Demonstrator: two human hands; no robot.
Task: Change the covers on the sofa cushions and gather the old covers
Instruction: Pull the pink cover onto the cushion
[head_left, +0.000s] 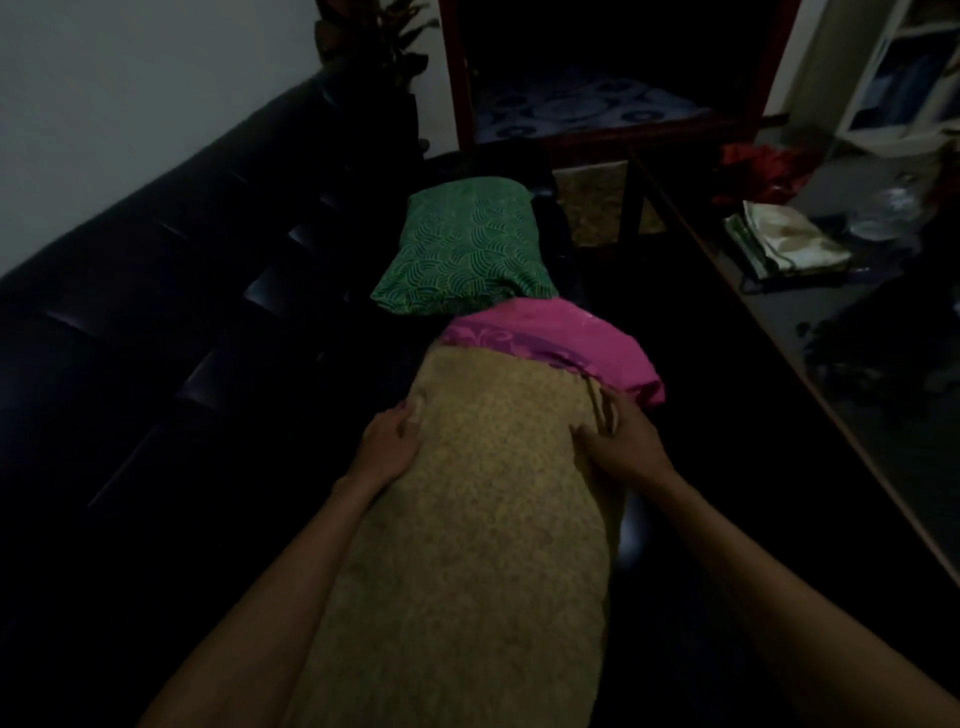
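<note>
A long cushion in a tan speckled cover (483, 519) lies lengthwise on the dark sofa (156, 332) in front of me. Its far end shows pink fabric (561, 338) sticking out of the tan cover's open edge. My left hand (389, 441) grips the cover's left side near that edge. My right hand (618, 441) pinches the right side of the opening, where a seam or strap bunches under the fingers. Beyond it lies a green patterned cushion (462, 249).
The room is dim. A dark glass-topped table (779, 332) runs along the right, with folded pale cloth (779, 244) and red fabric (763, 166) on it. A dark wooden cabinet (597, 78) and a plant (374, 47) stand at the back.
</note>
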